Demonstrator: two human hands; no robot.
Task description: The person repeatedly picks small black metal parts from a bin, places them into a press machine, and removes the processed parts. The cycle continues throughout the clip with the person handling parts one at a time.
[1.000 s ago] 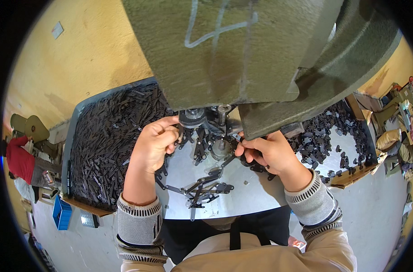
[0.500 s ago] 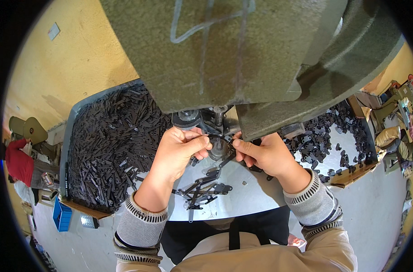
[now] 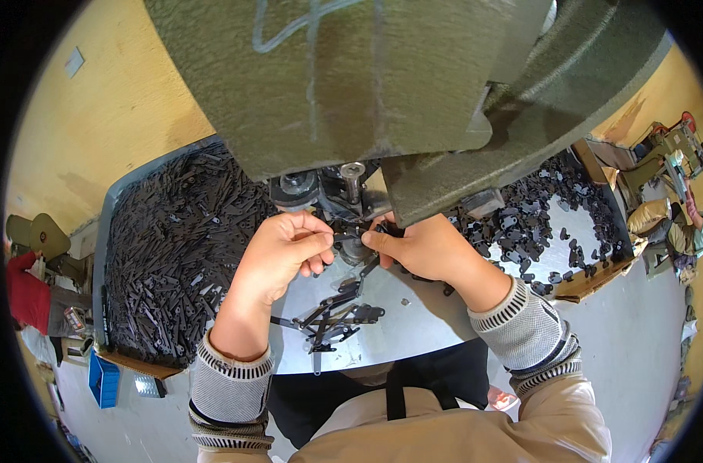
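Note:
Beneath a green machine head (image 3: 313, 100), my left hand (image 3: 278, 251) pinches a thin dark metal strip (image 3: 343, 236) between thumb and fingers. My right hand (image 3: 425, 248) is closed at the other end of the piece, thumb against fingers; what lies inside its grip is mostly hidden. The work sits over a round metal post (image 3: 354, 251), just below the machine's vertical spindle (image 3: 353, 185). Nearer to me, a zigzag chain of joined dark strips (image 3: 328, 312) lies on the metal tabletop (image 3: 382, 339).
A large bin (image 3: 104, 224) at the left is heaped with dark metal strips (image 3: 177, 255). To the right, a tray (image 3: 598, 283) holds small dark plates (image 3: 521, 239). A blue crate (image 3: 104, 380) stands on the floor. People are at both sides, one in a red top (image 3: 28, 284).
The machine and bins sit slightly further left in view. Both hands remain pinched at the post, and my right hand's fingers have shifted a little over the piece.

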